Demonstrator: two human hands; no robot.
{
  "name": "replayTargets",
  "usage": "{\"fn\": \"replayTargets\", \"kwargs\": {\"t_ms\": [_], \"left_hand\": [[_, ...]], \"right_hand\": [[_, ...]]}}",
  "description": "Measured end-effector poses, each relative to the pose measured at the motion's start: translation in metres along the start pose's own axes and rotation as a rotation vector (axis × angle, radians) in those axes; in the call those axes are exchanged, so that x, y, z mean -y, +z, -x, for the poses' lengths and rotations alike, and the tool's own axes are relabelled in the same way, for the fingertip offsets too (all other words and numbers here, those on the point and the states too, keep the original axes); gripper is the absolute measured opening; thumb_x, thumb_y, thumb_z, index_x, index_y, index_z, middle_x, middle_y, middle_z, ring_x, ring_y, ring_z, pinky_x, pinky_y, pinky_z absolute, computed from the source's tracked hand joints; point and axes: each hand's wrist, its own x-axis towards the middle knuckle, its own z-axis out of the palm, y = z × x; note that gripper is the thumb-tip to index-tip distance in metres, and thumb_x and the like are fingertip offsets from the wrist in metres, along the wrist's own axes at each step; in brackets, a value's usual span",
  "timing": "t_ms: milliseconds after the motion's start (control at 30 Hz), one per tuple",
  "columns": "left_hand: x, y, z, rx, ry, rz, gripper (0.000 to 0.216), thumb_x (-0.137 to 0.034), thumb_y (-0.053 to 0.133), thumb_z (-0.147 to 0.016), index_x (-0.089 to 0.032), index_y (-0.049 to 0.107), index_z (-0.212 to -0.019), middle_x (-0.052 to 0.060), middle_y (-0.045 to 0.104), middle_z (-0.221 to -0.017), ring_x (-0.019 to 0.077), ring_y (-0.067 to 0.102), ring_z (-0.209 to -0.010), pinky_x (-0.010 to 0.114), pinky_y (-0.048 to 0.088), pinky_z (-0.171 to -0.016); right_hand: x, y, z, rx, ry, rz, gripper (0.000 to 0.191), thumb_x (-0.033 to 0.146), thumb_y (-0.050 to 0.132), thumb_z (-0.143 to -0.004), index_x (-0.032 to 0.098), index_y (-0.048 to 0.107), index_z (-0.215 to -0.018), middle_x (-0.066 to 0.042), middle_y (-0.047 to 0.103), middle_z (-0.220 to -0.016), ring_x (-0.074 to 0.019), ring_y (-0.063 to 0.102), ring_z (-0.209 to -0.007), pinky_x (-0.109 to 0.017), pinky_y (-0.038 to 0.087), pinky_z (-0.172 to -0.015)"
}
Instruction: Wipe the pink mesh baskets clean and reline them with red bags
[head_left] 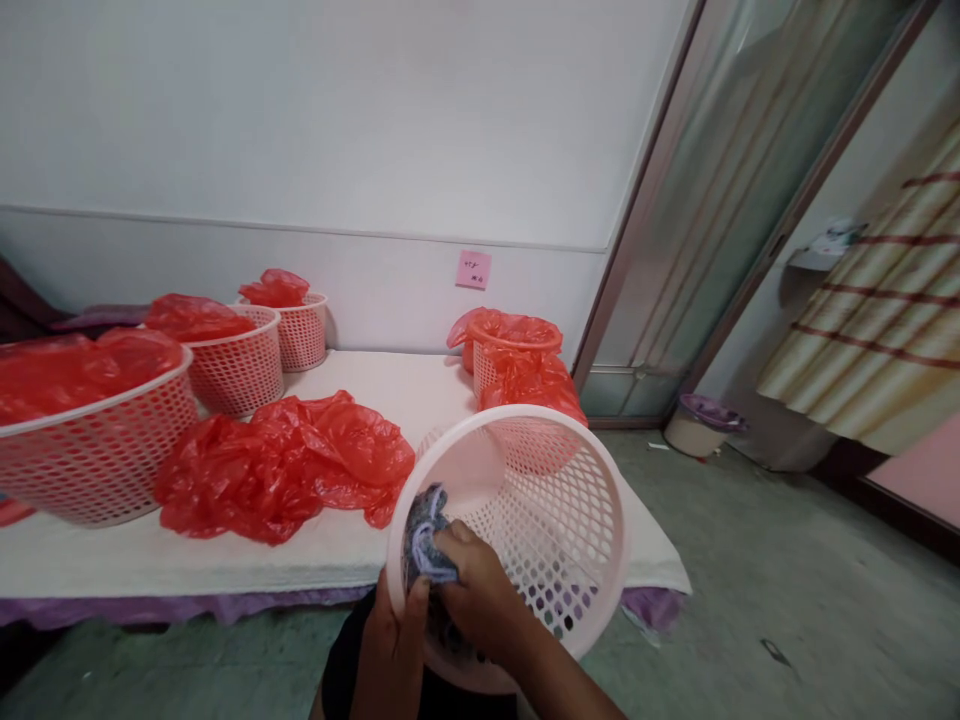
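Grey cloth (pixel 424 518), seemingly within right hand (pixel 478 578)

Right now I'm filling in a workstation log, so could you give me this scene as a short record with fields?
Held basket: pale plastic, tilted, mouth facing the camera
Left hand: gripping the basket's rim
Right hand: inside the basket, holding a gray cloth at its wall
White-covered surface, left: three baskets with red plastic; loose red plastic beside them
Same surface, right: another basket with red plastic
Wall: pink note, writing unclear
Floor: bin with purple liner
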Motion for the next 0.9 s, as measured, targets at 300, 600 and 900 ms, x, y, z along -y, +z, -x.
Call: {"fn": "replayTargets", "kwargs": {"t_ms": [300, 600, 900], "left_hand": [[0.003, -0.015, -0.016, 0.012, 0.056, -0.048, 0.055, -0.05, 0.039, -0.093, -0.015, 0.043, -0.136, 0.012, 0.051, -0.14, 0.0239, 0.044, -0.131, 0.037, 0.027, -0.112], [-0.015, -0.016, -0.05, -0.064, 0.323, -0.285, 0.046, -0.047, 0.04, -0.093, -0.015, 0.056, -0.122, 0.013, 0.061, -0.123, 0.0262, 0.053, -0.119, 0.043, 0.037, -0.104], [-0.042, -0.018, -0.068, 0.001, 0.464, -0.398, 0.035, -0.042, 0.045, -0.092, -0.016, 0.063, -0.107, 0.011, 0.065, -0.105, 0.0253, 0.058, -0.103, 0.04, 0.042, -0.094]], "right_hand": [[-0.004, 0.0, 0.035, 0.282, -0.002, 0.551, 0.018, 0.021, 0.055, -0.089, 0.017, 0.073, -0.09, -0.015, 0.066, -0.095, -0.0344, 0.057, -0.098, -0.049, 0.042, -0.083], [-0.017, -0.014, 0.057, 0.221, -0.055, 0.516, 0.007, 0.028, 0.065, -0.084, 0.022, 0.069, -0.086, -0.004, 0.067, -0.095, -0.0231, 0.059, -0.087, -0.037, 0.043, -0.075], [-0.028, 0.002, 0.066, 0.077, -0.08, 0.629, 0.011, 0.028, 0.065, -0.084, 0.021, 0.07, -0.077, -0.006, 0.065, -0.08, -0.0249, 0.058, -0.083, -0.04, 0.041, -0.075]]}}
